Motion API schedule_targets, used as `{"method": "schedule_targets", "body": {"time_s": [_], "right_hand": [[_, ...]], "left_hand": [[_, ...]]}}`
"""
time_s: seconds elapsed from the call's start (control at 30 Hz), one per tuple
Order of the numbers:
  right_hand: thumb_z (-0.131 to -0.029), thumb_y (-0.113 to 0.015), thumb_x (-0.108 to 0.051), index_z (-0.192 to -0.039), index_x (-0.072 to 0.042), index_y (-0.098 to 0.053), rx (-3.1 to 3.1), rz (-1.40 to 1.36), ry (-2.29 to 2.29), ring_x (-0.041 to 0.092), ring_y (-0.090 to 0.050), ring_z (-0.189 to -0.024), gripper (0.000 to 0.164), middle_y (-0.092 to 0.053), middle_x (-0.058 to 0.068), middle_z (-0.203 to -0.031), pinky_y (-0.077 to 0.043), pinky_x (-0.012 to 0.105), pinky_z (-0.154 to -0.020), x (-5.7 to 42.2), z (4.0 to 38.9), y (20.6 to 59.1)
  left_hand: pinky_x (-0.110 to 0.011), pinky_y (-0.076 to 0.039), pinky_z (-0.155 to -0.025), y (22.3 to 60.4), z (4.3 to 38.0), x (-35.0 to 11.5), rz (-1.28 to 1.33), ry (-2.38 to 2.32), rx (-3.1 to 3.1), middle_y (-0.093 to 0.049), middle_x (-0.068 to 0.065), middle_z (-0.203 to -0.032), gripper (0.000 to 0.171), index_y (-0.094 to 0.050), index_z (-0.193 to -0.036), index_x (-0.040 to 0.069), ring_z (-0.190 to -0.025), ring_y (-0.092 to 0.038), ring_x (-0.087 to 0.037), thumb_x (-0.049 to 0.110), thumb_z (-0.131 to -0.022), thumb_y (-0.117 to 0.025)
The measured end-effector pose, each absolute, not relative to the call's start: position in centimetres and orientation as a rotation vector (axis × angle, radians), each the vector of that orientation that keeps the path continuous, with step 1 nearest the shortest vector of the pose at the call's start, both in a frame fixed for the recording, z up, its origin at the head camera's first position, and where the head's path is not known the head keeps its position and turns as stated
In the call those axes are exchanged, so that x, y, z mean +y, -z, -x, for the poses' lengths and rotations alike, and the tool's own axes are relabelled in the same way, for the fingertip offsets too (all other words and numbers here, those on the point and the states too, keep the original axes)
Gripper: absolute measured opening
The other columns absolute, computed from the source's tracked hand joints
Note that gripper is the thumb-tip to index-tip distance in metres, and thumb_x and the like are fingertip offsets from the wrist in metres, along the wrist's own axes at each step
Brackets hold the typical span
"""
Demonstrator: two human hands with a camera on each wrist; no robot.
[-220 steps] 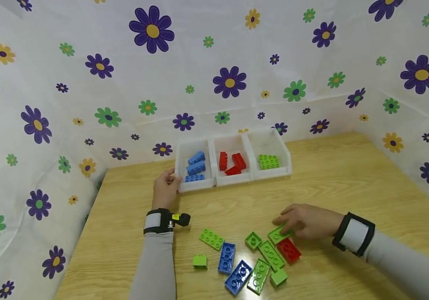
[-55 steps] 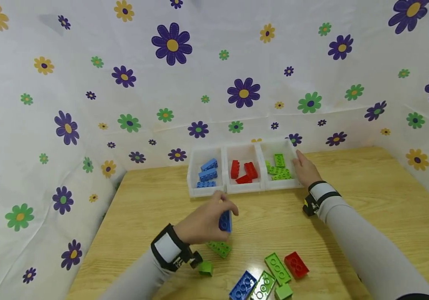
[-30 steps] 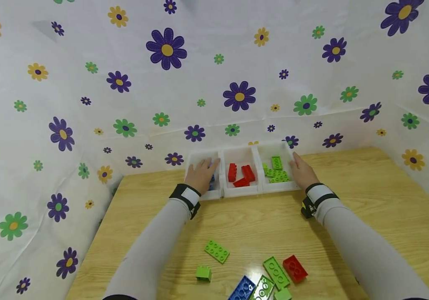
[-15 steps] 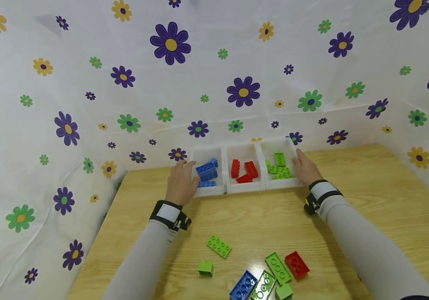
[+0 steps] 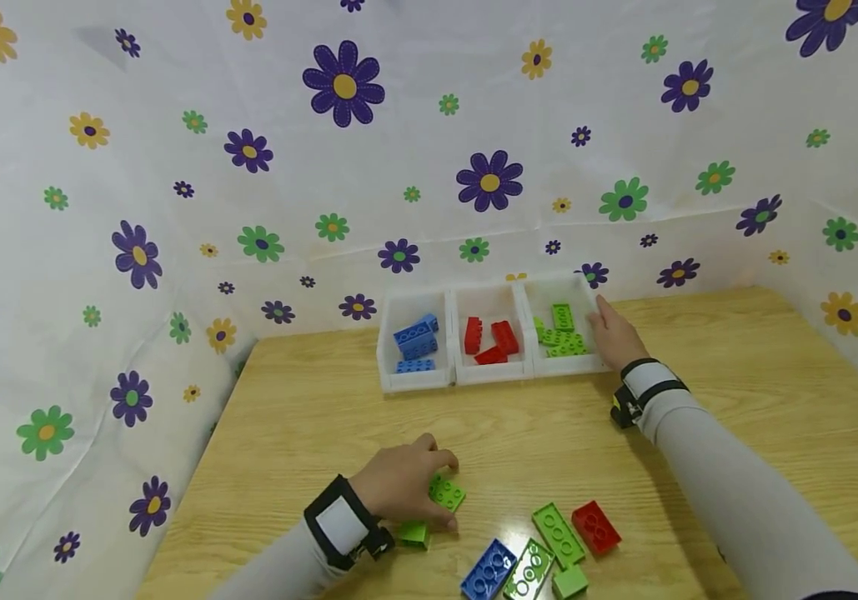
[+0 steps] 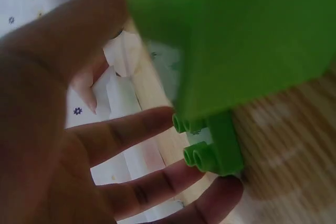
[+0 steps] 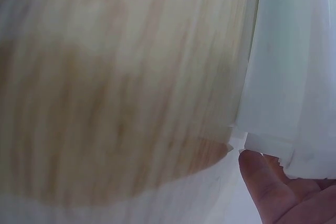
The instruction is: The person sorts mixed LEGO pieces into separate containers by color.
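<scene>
My left hand (image 5: 402,483) reaches over a green eight-stud toy brick (image 5: 445,493), thumb and fingers spread on either side of it. In the left wrist view the fingertips are right at that studded brick (image 6: 212,150). A small green brick (image 5: 414,535) sits under the wrist side of this hand and looms large in the left wrist view. At the back, my right hand (image 5: 616,333) holds the right side wall of the white bin (image 5: 567,367) with green bricks in it. The right wrist view has the fingers (image 7: 265,182) at that bin's edge.
The left bin (image 5: 417,381) has blue bricks and the middle bin (image 5: 492,371) red ones. Near the front lie a blue brick (image 5: 489,571), several green bricks (image 5: 558,533) and a red brick (image 5: 596,527). A flowered cloth (image 5: 429,150) encloses the wooden table (image 5: 308,417).
My left hand has put a blue brick into the left bin, let go and come back to the front. Green bricks were added to the right bin earlier. The right hand now stays at that bin.
</scene>
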State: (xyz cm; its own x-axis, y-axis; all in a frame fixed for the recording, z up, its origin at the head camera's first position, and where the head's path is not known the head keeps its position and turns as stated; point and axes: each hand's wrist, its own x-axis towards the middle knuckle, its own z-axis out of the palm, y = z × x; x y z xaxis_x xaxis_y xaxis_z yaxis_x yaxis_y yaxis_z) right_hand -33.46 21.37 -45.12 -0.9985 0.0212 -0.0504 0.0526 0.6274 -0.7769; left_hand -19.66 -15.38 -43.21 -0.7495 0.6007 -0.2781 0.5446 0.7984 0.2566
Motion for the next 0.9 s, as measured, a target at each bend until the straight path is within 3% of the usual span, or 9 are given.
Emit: {"method": "schedule_targets", "body": {"time_s": [0.17, 0.4, 0.5, 0.63, 0.7, 0.8, 0.9], "right_hand": [[-0.113, -0.019, -0.031, -0.164, -0.003, -0.002, 2.780, -0.075, 1.372, 0.045, -0.013, -0.157, 0.060, -0.010, 0.023, -0.170, -0.014, 0.058, -0.125, 21.5, 33.4, 45.3], [-0.113, -0.021, -0.030, -0.164, -0.004, -0.002, 2.779, -0.080, 1.371, 0.043, -0.015, -0.157, 0.060, -0.011, 0.021, -0.170, -0.015, 0.058, -0.125, 21.5, 33.5, 45.6], [-0.113, -0.021, -0.030, -0.164, -0.004, -0.003, 2.790, -0.071, 1.363, 0.043, -0.016, -0.156, 0.060, -0.012, 0.022, -0.170, -0.015, 0.058, -0.126, 21.6, 33.7, 45.5], [-0.113, -0.022, -0.028, -0.164, -0.003, -0.004, 2.799, -0.065, 1.374, 0.044, -0.017, -0.156, 0.059, -0.014, 0.023, -0.169, -0.016, 0.057, -0.126, 21.8, 33.6, 45.6], [-0.113, -0.021, -0.028, -0.164, -0.003, -0.004, 2.795, -0.072, 1.378, 0.043, -0.017, -0.156, 0.059, -0.014, 0.022, -0.169, -0.016, 0.056, -0.126, 21.8, 33.6, 45.6], [-0.113, -0.021, -0.029, -0.164, -0.004, -0.005, 2.789, -0.084, 1.384, 0.042, -0.017, -0.157, 0.059, -0.014, 0.021, -0.169, -0.016, 0.055, -0.126, 21.7, 33.6, 45.7], [-0.113, -0.021, -0.029, -0.164, -0.004, -0.005, 2.787, -0.091, 1.399, 0.041, -0.017, -0.157, 0.059, -0.014, 0.021, -0.169, -0.016, 0.055, -0.126, 21.7, 33.5, 45.6]], "left_hand": [[-0.025, -0.044, -0.063, 43.5, 19.8, -14.7, -0.896, -0.241, 2.647, -0.060, 0.005, -0.096, 0.044, -0.069, -0.107, 0.021, -0.075, -0.051, -0.006, 0.044, -0.075, -0.090], [-0.023, -0.041, -0.062, 43.7, 22.1, -13.9, -0.958, -0.224, 2.600, -0.056, 0.009, -0.079, 0.029, -0.063, -0.089, 0.015, -0.070, -0.048, -0.006, 0.027, -0.078, -0.087], [-0.025, -0.044, -0.063, 42.9, 23.3, -13.1, -0.953, -0.195, 2.599, -0.059, 0.007, -0.077, 0.034, -0.066, -0.099, 0.011, -0.068, -0.050, -0.008, 0.021, -0.075, -0.087], [-0.029, -0.052, -0.077, 41.7, 24.8, -11.7, -0.961, -0.148, 2.574, -0.070, 0.000, -0.096, 0.059, -0.064, -0.131, 0.004, -0.083, -0.059, -0.013, 0.023, -0.079, -0.087], [-0.028, -0.051, -0.075, 41.0, 25.4, -10.7, -0.996, -0.157, 2.538, -0.070, -0.002, -0.095, 0.052, -0.067, -0.127, 0.003, -0.081, -0.060, -0.013, 0.024, -0.083, -0.085], [-0.024, -0.044, -0.063, 39.7, 26.2, -8.5, -1.066, -0.216, 2.499, -0.062, 0.001, -0.081, 0.029, -0.072, -0.106, 0.006, -0.070, -0.052, -0.011, 0.023, -0.086, -0.082], [-0.022, -0.040, -0.060, 38.5, 27.1, -5.2, -1.134, -0.230, 2.535, -0.055, 0.003, -0.079, 0.027, -0.066, -0.108, 0.010, -0.068, -0.050, -0.010, 0.024, -0.088, -0.077]]}}
